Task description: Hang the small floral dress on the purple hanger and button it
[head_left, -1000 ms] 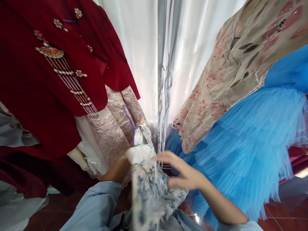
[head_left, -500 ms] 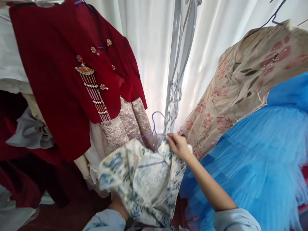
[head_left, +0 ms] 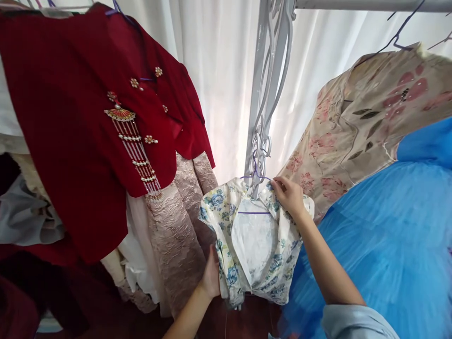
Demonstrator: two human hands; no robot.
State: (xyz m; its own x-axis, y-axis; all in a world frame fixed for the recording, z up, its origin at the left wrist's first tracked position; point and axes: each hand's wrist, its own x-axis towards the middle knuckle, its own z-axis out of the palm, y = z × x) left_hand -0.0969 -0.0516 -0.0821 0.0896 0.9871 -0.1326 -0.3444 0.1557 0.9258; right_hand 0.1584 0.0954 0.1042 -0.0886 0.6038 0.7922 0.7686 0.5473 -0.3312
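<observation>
One floral blouse [head_left: 257, 242], pinched near its collar by the right hand [head_left: 290, 194] and touched at its lower side by the left hand [head_left: 212, 277], grip unclear.

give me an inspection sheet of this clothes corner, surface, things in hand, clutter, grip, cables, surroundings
Surface: dark red floor, partly visible
Things in hand: blue-and-white floral garment on a purple hanger
Clutter: red jacket and textured pink skirt, picture left; beige floral garment and blue tulle dress, picture right
Grip: right hand pinches the blue-and-white floral garment near its collar; left hand at its side edge, fingers partly hidden
Cables: nothing seen
Surroundings: white curtain behind grey metal stand
</observation>
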